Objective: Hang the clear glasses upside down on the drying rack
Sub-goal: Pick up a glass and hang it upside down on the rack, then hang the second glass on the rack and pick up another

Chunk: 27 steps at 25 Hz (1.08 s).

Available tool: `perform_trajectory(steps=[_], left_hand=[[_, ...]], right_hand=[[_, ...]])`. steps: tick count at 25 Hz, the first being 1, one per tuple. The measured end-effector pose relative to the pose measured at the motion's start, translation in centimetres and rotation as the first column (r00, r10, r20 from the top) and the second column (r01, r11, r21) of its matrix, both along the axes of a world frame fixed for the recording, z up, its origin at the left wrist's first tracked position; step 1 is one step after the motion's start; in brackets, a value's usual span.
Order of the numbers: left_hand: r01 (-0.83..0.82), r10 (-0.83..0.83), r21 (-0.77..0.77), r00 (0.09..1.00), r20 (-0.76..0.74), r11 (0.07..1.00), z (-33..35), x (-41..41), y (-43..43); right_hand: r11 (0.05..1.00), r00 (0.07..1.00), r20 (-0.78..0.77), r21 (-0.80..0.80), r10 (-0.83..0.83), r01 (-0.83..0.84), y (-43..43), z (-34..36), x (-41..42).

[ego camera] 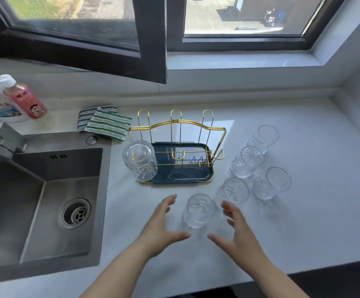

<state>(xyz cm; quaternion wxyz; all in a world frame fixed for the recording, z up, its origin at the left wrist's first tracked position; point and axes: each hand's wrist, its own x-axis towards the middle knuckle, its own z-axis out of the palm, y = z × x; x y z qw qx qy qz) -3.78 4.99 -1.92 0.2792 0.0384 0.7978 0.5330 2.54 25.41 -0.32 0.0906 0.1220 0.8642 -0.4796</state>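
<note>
Both hands, left hand (164, 224) and right hand (237, 231), have fingers spread around one upright glass (198, 211) on the worktop (303, 222). Beyond, the rack (177, 147) holds one upturned glass (139, 161); four more glasses (247, 161) stand right.

I see bright daylight from the window (243, 16), pale glare on the countertop (228, 123), soft shadows, and wide-angle bending at frame edges.

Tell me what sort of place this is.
Most likely a home kitchen counter under a window: a steel sink with its tap, dish-soap bottles beside it, and a gold wire drying rack with clear glasses alongside.
</note>
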Motion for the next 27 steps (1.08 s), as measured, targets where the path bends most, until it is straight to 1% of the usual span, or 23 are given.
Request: perform_trajectory(steps=[2, 3, 5, 8, 10, 12, 13, 15, 16, 18, 19, 20, 21, 22, 23, 24, 25, 26, 27], left_hand=[[0.059, -0.062, -0.044, 0.995, -0.073, 0.997, 0.2, 0.2, 2.6], [0.049, -0.054, -0.044, 0.994, -0.098, 0.998, 0.3, 0.2, 3.6], [-0.033, 0.027, -0.050, 0.991, -0.128, 0.998, 0.3, 0.3, 5.1], [-0.172, 0.148, -0.097, 0.964, -0.219, 0.980, 0.8, 0.9, 6.6], [-0.262, 0.232, -0.094, 0.940, -0.251, 0.960, 1.6, 1.5, 7.1], [-0.344, 0.327, -0.038, 0.917, -0.229, 0.938, 2.8, 2.5, 7.2], [-0.376, 0.370, 0.011, 0.904, -0.213, 0.926, 3.5, 3.0, 7.1], [-0.425, 0.446, 0.146, 0.879, -0.171, 0.893, 5.1, 4.1, 6.6], [-0.439, 0.476, 0.229, 0.868, -0.143, 0.869, 5.9, 4.5, 6.3], [-0.425, 0.492, 0.400, 0.867, -0.078, 0.812, 7.5, 4.5, 5.7], [-0.404, 0.481, 0.463, 0.875, -0.056, 0.789, 8.2, 4.2, 5.4], [-0.379, 0.468, 0.490, 0.881, -0.068, 0.785, 8.8, 3.7, 5.1], [-0.360, 0.458, 0.465, 0.881, -0.114, 0.809, 9.2, 3.1, 4.7], [-0.360, 0.451, 0.373, 0.872, -0.191, 0.855, 9.6, 2.4, 4.4], [-0.376, 0.437, 0.244, 0.853, -0.284, 0.894, 10.0, 1.5, 4.1], [-0.397, 0.411, 0.122, 0.825, -0.388, 0.910, 10.2, 0.6, 3.9], [-0.412, 0.377, 0.038, 0.789, -0.486, 0.911, 10.4, -0.3, 3.8], [-0.415, 0.342, -0.004, 0.755, -0.559, 0.910, 10.5, -1.3, 3.8], [-0.412, 0.314, -0.025, 0.730, -0.607, 0.911, 10.4, -2.4, 3.8]], right_hand=[[0.993, 0.992, 0.043, -0.003, 0.118, -0.118, 0.5, -0.9, -0.9], [0.985, 0.984, 0.054, -0.007, 0.172, -0.172, 0.6, -1.1, -1.5], [0.963, 0.962, 0.057, -0.016, 0.268, -0.267, 1.0, -1.3, -2.5], [0.923, 0.923, 0.037, -0.038, 0.383, -0.382, 2.0, -1.3, -3.5], [0.900, 0.902, 0.040, -0.086, 0.431, -0.426, 2.9, -1.0, -3.5], [0.889, 0.906, 0.030, -0.206, 0.423, -0.409, 3.6, -0.1, -3.2], [0.881, 0.918, 0.032, -0.297, 0.396, -0.369, 3.9, 0.6, -3.1], [0.829, 0.947, 0.096, -0.516, 0.307, -0.216, 3.8, 2.2, -3.3], [0.774, 0.946, 0.152, -0.619, 0.287, -0.135, 3.7, 3.0, -3.5], [0.604, 0.911, 0.229, -0.797, 0.344, -0.028, 3.0, 4.9, -4.3], [0.530, 0.899, 0.225, -0.848, 0.376, -0.009, 2.5, 5.9, -4.9], [0.495, 0.905, 0.192, -0.869, 0.380, -0.024, 2.1, 6.9, -5.5], [0.500, 0.928, 0.134, -0.864, 0.347, -0.062, 1.7, 7.8, -6.2], [0.561, 0.957, 0.053, -0.819, 0.286, -0.122, 1.3, 8.7, -7.0], [0.650, 0.975, -0.043, -0.739, 0.219, -0.179, 1.1, 9.7, -8.0], [0.742, 0.973, -0.149, -0.629, 0.175, -0.230, 0.8, 10.6, -9.0], [0.818, 0.955, -0.246, -0.507, 0.165, -0.272, 0.5, 11.3, -10.0], [0.877, 0.930, -0.317, -0.374, 0.184, -0.301, 0.1, 11.8, -10.9], [0.917, 0.910, -0.357, -0.249, 0.211, -0.310, -0.5, 12.0, -11.8]])
